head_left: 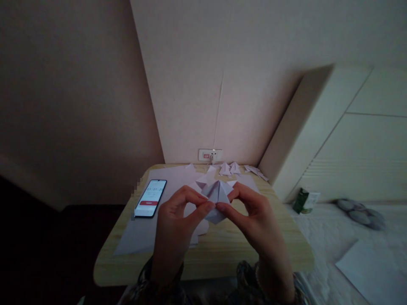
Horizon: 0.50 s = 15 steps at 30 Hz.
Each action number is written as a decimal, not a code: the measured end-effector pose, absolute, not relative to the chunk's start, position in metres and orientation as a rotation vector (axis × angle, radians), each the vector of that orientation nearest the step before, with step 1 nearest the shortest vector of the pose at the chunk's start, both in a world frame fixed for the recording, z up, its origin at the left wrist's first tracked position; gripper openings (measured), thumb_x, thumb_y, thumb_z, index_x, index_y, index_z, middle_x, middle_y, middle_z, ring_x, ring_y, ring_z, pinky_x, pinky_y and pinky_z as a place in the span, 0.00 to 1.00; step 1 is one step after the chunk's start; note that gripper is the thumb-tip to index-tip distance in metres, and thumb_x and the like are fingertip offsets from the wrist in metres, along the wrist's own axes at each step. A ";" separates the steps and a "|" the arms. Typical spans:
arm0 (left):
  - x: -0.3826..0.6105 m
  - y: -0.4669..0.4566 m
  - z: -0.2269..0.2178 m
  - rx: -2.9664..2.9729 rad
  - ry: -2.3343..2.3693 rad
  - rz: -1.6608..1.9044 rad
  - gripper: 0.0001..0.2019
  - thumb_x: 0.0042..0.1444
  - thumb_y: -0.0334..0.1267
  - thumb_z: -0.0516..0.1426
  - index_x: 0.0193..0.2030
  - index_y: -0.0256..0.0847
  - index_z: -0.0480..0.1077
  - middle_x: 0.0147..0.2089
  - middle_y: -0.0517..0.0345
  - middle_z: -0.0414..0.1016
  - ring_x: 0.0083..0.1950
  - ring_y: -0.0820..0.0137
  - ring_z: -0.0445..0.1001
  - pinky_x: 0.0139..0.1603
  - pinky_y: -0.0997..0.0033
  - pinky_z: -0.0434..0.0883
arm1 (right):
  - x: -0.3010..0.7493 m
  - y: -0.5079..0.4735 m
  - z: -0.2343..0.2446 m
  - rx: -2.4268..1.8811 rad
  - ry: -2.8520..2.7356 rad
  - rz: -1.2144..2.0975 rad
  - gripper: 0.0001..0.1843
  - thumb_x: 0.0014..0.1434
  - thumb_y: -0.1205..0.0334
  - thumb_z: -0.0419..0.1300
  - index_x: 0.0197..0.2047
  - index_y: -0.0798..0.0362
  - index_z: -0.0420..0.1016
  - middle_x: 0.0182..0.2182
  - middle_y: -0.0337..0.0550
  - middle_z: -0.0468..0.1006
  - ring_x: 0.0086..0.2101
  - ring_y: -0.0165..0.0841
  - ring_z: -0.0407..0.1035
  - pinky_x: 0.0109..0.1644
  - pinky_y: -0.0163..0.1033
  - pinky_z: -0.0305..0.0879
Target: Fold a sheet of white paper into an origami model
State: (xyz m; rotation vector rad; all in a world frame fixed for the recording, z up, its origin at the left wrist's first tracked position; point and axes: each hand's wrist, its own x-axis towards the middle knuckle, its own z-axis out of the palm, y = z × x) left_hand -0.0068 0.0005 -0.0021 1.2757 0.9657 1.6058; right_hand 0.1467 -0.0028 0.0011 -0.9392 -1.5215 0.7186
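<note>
A white folded paper piece point(218, 194), pointed at the top with a crease down its middle, is held up in front of me over the table. My left hand point(182, 214) pinches its left side between thumb and fingers. On the right side, my right hand point(251, 207) grips it the same way, and the two thumbs nearly meet at its lower middle. Behind it lie more bits of folded white paper point(202, 181), partly covered by my hands and the piece.
A phone point(150, 198) with a lit timer screen lies on white paper sheets point(133, 237) at the left of the wooden table point(222, 267). Finished-looking folded paper shapes point(230, 168) stand along the back edge, below a wall socket point(210, 155). A bed point(321, 237) is at right.
</note>
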 end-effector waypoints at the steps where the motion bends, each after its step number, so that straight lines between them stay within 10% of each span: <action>1: -0.007 0.001 -0.002 1.262 0.956 1.599 0.09 0.46 0.28 0.67 0.20 0.43 0.75 0.25 0.66 0.74 0.31 0.74 0.72 0.38 0.75 0.70 | 0.147 -0.003 0.001 -0.940 -1.525 0.720 0.11 0.55 0.64 0.70 0.25 0.50 0.72 0.24 0.32 0.74 0.27 0.29 0.68 0.34 0.33 0.64; 9: -0.007 0.000 0.000 0.991 0.849 1.618 0.10 0.43 0.32 0.69 0.35 0.44 0.81 0.34 0.62 0.82 0.35 0.74 0.76 0.36 0.79 0.72 | 0.151 -0.005 0.005 -0.979 -1.668 0.652 0.13 0.57 0.66 0.67 0.25 0.50 0.69 0.24 0.33 0.74 0.28 0.30 0.69 0.35 0.33 0.64; 15: -0.012 -0.004 0.005 1.015 0.904 1.499 0.05 0.43 0.30 0.69 0.27 0.44 0.81 0.27 0.65 0.78 0.31 0.75 0.75 0.32 0.82 0.70 | 0.152 -0.007 0.006 -0.967 -1.842 0.565 0.14 0.60 0.65 0.66 0.25 0.50 0.69 0.25 0.33 0.75 0.28 0.29 0.69 0.33 0.32 0.63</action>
